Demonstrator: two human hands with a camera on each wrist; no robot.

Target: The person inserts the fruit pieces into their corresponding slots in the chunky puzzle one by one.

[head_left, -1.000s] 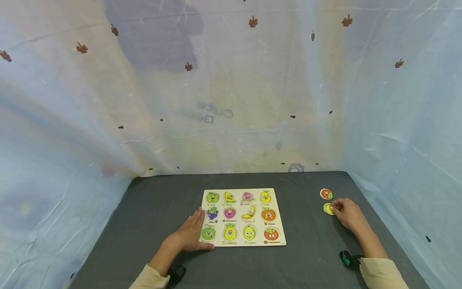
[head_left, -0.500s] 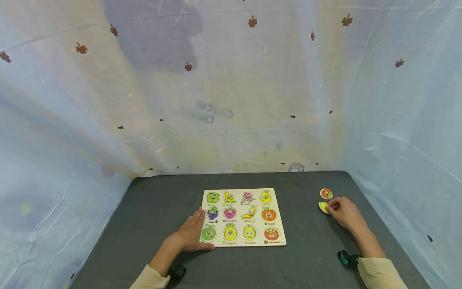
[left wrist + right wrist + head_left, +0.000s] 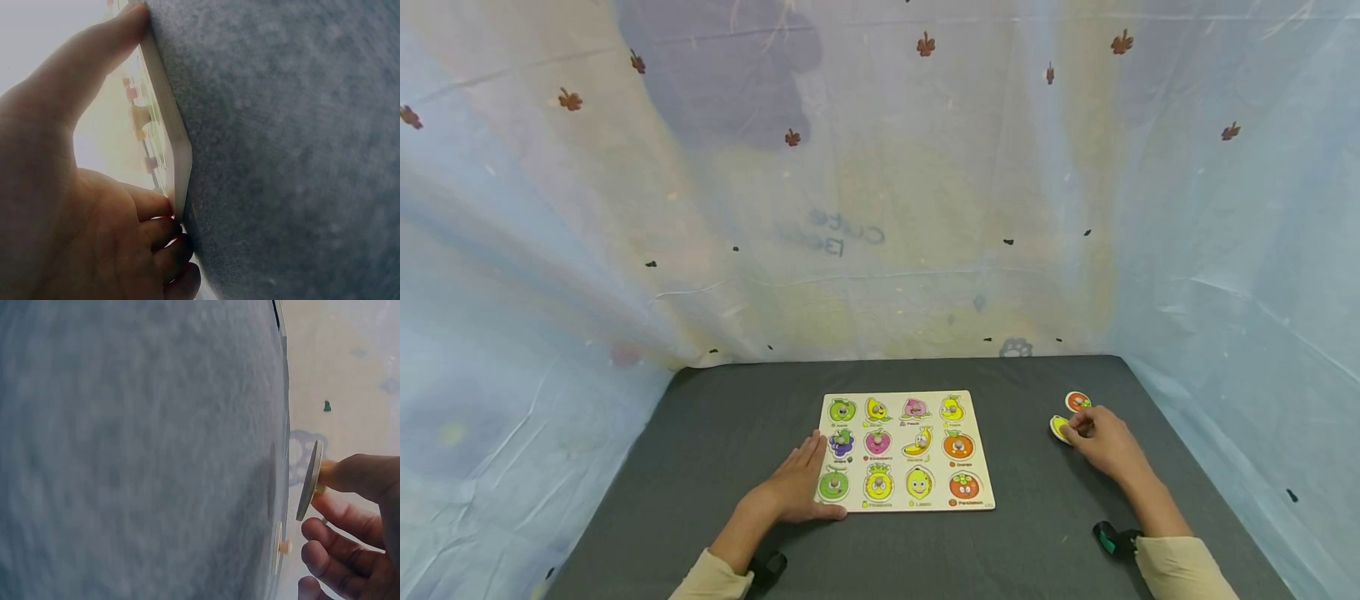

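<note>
My right hand (image 3: 1107, 443) pinches a yellow fruit puzzle piece (image 3: 1058, 429) by its small knob, thumb against finger. In the right wrist view this thin piece (image 3: 309, 481) is raised off the cloth and slightly tilted. A round orange-red fruit piece (image 3: 1077, 401) lies just behind it on the table, partly covered by the hand. My left hand (image 3: 796, 483) rests at the near left corner of the wooden fruit puzzle board (image 3: 898, 421), fingers extended along its left side and thumb along the front edge. The board lies flat, with fruit pictures in three rows, many bearing knobs.
Dark grey cloth (image 3: 1030, 533) covers the table. Pale patterned curtains (image 3: 880, 308) hang behind it and along both sides. Black wrist straps (image 3: 1116, 540) show by both sleeves.
The right hand has lifted the yellow piece and carried it a little to the left. My left hand and the board have stayed put.
</note>
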